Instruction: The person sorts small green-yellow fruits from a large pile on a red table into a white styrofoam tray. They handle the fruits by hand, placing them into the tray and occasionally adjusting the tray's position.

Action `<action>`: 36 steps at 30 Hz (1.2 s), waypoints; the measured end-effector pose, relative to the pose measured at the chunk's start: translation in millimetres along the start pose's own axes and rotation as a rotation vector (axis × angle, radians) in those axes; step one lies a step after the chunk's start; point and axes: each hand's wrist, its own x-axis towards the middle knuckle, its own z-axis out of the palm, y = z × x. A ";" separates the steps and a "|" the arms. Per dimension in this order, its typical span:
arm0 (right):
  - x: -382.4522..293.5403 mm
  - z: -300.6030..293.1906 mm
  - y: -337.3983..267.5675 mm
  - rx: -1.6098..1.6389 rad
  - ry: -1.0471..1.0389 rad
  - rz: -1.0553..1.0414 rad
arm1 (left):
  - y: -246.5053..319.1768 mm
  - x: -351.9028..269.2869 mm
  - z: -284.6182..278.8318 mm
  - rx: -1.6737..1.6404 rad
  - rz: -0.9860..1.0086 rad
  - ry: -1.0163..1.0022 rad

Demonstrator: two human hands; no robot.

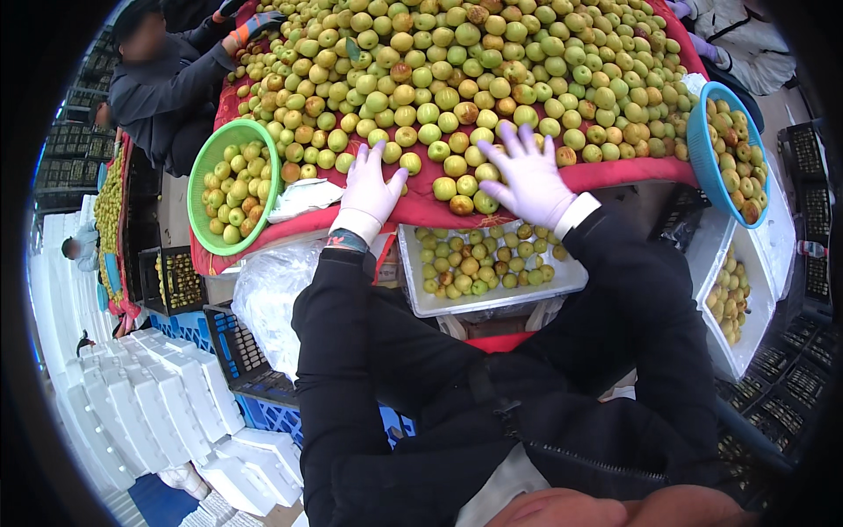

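Many green and reddish-brown jujubes (448, 99) lie spread over a table with a red cloth (421, 188). My left hand (371, 186), in a pale glove, rests at the near edge with fingers spread, its fingertips beside a few fruits. My right hand (527, 174), gloved alike, has its fingers spread over and against fruits right of the middle. Neither hand grips anything that I can see. Between them several fruits sit on the cloth near the edge. Below the edge, a white foam box (416, 306) holds more of the fruit.
A green basket (197, 191) of fruit stands left, a blue basket (698, 141) right. Another foam box (761, 323) with fruit is at the lower right. A co-worker's gloved hand (257, 26) touches fruit at the upper left. Stacked foam boxes (151, 402) fill the lower left.
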 end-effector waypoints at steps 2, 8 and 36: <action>-1.7 2.0 -18.4 0.019 0.015 -0.083 | -1.4 6.8 -0.6 -0.105 0.007 -0.019; -18.0 -7.9 -36.7 0.211 -0.056 -0.348 | -4.6 16.4 -7.6 -0.191 -0.021 -0.117; 34.6 -31.6 33.0 0.460 0.153 0.077 | 86.1 59.4 19.0 0.218 0.348 -0.006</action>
